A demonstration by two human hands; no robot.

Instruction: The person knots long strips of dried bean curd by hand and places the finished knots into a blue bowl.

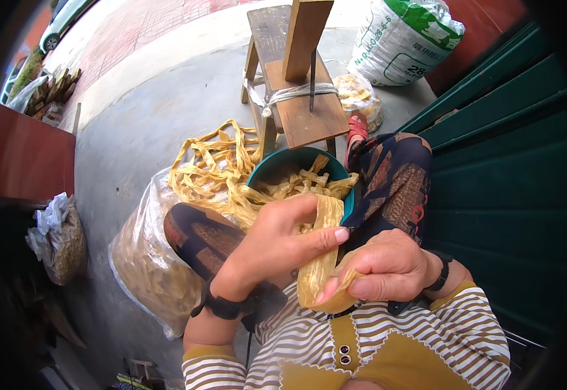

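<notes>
My left hand [272,242] grips a flat, golden-yellow crinkled strip [320,265] between thumb and fingers. The strip hangs in a loop in front of my striped shirt, and its lower end curves across to my right hand [390,265]. There my thumb and fingers pinch the end. What the strip is made of I cannot tell. Just beyond my hands, a teal tub [272,161] stands between my knees with rolled or folded yellow pieces inside. Long loose yellow strips [213,170] lie heaped left of the tub, over a clear plastic bag.
A wooden bench [274,49] with an upright board and a thin metal rod stands beyond the tub. The large plastic bag [150,260] is by my left knee. A smaller bag [359,97] and a white-green sack [403,49] are at far right, near a green door [504,156].
</notes>
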